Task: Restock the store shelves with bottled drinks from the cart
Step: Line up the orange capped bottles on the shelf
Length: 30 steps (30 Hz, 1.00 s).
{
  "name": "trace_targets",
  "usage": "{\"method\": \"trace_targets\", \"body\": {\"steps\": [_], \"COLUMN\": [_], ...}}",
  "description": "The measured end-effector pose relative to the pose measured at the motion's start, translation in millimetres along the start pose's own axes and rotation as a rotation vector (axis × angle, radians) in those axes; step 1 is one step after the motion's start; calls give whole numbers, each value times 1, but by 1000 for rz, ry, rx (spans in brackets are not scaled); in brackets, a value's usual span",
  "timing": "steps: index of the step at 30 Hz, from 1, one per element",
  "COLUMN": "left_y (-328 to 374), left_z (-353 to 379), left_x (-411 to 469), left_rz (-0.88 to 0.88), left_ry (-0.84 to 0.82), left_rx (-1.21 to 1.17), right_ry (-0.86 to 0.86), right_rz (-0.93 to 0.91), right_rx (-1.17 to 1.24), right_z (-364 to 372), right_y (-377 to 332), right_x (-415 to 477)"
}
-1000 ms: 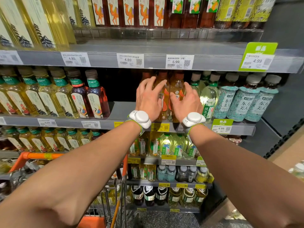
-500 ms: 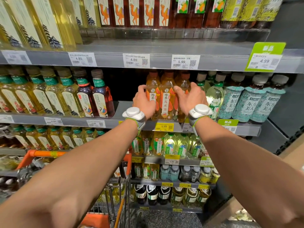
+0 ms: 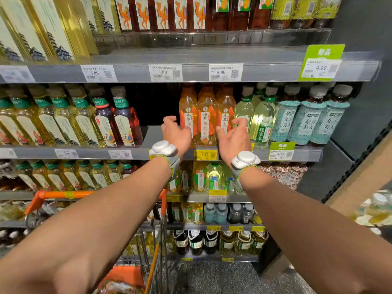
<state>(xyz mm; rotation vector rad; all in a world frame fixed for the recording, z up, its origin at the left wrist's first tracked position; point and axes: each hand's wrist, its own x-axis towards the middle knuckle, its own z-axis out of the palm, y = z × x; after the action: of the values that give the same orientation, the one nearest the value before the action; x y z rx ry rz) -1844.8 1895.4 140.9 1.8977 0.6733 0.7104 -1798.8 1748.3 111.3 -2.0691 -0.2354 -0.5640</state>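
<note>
Bottles: three orange bottles [image 3: 206, 115] stand upright and touching at the front edge of the shelf [image 3: 152, 134], labels out.
Hands: my left hand [image 3: 177, 135] and right hand [image 3: 234, 136] are apart, flanking the row. The fingers are half-curled and grip nothing, so I judge I'm squaring it up.
Contact: my left thumb may touch the end bottle, but I can't tell.
Gap: a dark, bare stretch left of the row, likely room for more.
Cart: the cart [image 3: 63, 194] sits under my left arm.
Room: a store aisle with a speckled floor [image 3: 222, 276].

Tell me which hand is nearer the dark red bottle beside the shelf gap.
Left. The left hand sits right of the dark red bottle, across the gap; the right hand is farther right, past the orange bottles.
</note>
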Motion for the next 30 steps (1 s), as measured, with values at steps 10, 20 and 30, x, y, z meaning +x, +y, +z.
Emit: {"method": "trace_targets", "body": {"steps": [10,20,30], "left_y": [-33,-102,-164], "left_z": [12,-58,-177], "left_x": [-87,-184,-243], "left_rz": [-129,-408,-459], "left_ry": [-7,126,218], "left_rx": [80,72,28], "right_ry": [-247,-562,-810], "right_rz": [-7,-22,-125], "right_rx": [87,180,204], "right_z": [-29,-13,25], "right_y": [44,41,-24], "right_x": [-62,-179,-290]}}
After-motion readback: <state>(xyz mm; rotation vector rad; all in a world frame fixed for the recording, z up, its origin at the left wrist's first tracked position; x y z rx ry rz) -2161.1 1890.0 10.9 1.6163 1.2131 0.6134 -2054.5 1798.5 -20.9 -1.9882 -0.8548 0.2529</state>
